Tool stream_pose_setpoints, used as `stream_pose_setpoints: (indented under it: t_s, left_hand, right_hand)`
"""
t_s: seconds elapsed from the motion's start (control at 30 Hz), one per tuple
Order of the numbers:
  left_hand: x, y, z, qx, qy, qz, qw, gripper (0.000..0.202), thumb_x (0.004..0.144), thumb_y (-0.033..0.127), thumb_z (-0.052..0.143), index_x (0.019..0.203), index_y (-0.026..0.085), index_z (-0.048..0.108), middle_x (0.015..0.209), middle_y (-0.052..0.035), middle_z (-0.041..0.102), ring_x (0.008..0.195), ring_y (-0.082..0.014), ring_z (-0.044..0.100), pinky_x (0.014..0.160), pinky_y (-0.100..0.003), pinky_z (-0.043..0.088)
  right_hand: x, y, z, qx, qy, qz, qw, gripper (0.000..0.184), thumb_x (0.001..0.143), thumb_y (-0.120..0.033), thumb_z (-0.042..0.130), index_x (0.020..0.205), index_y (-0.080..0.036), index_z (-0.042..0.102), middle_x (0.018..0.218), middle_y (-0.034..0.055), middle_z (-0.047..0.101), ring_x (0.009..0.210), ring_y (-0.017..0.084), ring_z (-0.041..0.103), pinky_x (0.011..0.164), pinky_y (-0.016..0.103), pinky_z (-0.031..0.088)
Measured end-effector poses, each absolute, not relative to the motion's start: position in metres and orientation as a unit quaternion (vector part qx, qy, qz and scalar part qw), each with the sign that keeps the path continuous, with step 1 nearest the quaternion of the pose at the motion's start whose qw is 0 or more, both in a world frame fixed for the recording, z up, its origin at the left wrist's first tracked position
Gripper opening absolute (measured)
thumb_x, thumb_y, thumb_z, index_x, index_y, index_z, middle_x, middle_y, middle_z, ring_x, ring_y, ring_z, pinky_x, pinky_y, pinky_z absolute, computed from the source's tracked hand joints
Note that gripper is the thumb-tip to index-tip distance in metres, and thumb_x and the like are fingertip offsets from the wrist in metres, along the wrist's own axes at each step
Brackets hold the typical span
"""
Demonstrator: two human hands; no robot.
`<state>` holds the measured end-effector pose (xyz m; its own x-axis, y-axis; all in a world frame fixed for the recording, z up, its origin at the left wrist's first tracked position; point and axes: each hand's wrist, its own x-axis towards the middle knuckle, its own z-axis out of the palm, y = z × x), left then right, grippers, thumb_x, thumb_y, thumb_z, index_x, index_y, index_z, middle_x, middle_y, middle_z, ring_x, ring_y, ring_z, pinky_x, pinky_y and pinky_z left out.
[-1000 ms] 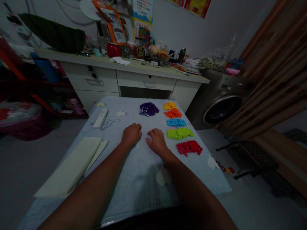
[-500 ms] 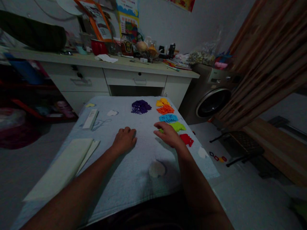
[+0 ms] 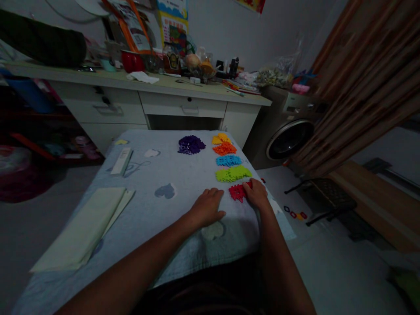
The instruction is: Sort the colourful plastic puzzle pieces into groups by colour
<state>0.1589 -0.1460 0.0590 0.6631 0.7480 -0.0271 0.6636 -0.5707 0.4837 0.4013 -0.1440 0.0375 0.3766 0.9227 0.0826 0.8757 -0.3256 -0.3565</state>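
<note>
My right hand (image 3: 257, 193) is at the right edge of a small heap of red plastic pieces (image 3: 236, 191), its thumb and fingers closed on that edge and hiding part of it. My left hand (image 3: 207, 207) rests palm down on the cloth to the left of the red heap, thumb apart from the fingers, holding nothing. Beyond the red heap, a line of similar heaps runs away from me: lime green (image 3: 232, 174), light blue (image 3: 228, 160), orange (image 3: 224, 148) and yellow (image 3: 221, 138). A dark purple heap (image 3: 191, 145) lies to their left.
A pale blue patterned cloth (image 3: 183, 175) covers the table. On its left lie a white box (image 3: 121, 162) and a folded cream sheet (image 3: 88, 227). A cluttered counter with drawers (image 3: 187, 105) stands behind, with a washing machine (image 3: 288, 135) and a stool (image 3: 323, 197) on the right.
My right hand has moved from the green heap towards me onto the red heap, which is now shifted left. My left hand has slid right and closer to me.
</note>
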Motion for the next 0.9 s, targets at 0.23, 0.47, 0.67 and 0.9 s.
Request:
stream_pose_setpoints:
  t_s: [0.23,0.47,0.67,0.9]
  left_hand:
    - [0.203,-0.143,0.042,0.854,0.443,0.141,0.235,0.086,0.072,0.045,0.071,0.144,0.016,0.034,0.137,-0.0179,0.051,0.123,-0.036,0.048,0.102,-0.047,0.041]
    - [0.202,-0.141,0.037,0.841,0.466,0.166,0.22,0.067,0.075,0.04,0.07,0.133,0.021,0.044,0.124,-0.0123,0.057,0.112,-0.0295,0.055,0.096,-0.041,0.046]
    - [0.188,-0.14,0.043,0.816,0.496,0.161,0.25,0.05,0.078,0.035,0.063,0.125,0.025,0.049,0.118,-0.0094,0.057,0.099,-0.0236,0.064,0.082,-0.033,0.051]
    - [0.143,-0.127,0.052,0.772,0.548,0.219,0.237,0.04,0.08,0.033,0.062,0.118,0.024,0.053,0.113,-0.0095,0.061,0.098,-0.0242,0.063,0.078,-0.032,0.047]
  right_hand:
    - [0.375,-0.149,0.033,-0.782,-0.586,0.083,0.198,0.048,0.093,-0.051,0.044,0.123,-0.017,0.061,0.127,0.0178,0.06,0.116,0.032,0.052,0.098,0.047,0.037]
    - [0.34,-0.152,0.039,-0.719,-0.633,0.129,0.259,0.042,0.098,-0.044,0.033,0.112,-0.017,0.062,0.117,0.012,0.066,0.114,0.026,0.054,0.099,0.041,0.034]
    - [0.313,-0.154,0.046,-0.706,-0.635,0.144,0.279,0.041,0.099,-0.045,0.032,0.103,-0.021,0.065,0.109,0.0092,0.069,0.109,0.026,0.056,0.097,0.042,0.034]
    - [0.264,-0.123,0.053,-0.658,-0.654,0.199,0.316,0.037,0.098,-0.043,0.035,0.091,-0.021,0.065,0.099,0.0074,0.07,0.102,0.022,0.059,0.095,0.037,0.037]
